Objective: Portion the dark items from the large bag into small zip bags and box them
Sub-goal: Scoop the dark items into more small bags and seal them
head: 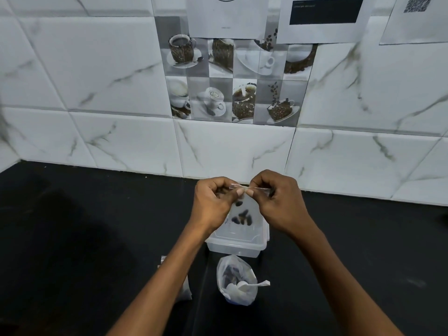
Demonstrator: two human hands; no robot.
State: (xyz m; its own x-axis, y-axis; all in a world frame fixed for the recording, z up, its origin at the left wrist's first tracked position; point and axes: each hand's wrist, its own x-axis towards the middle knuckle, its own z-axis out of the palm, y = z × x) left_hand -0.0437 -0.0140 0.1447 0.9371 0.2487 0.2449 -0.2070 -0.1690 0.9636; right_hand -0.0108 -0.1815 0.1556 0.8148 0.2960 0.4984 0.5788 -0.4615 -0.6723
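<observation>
I hold a small clear zip bag upright in the air above a clear plastic box. Several dark items lie in the bag's lower part. My left hand pinches the bag's top strip at its left end, and my right hand pinches the strip just to the right of it. On the black counter in front of the box stands the large plastic bag, open at the top, with dark items and a white spoon inside.
A stack of small zip bags lies left of the large bag, partly hidden by my left forearm. The black counter runs to a white marble-tiled wall just behind the box. Papers hang on the wall higher up.
</observation>
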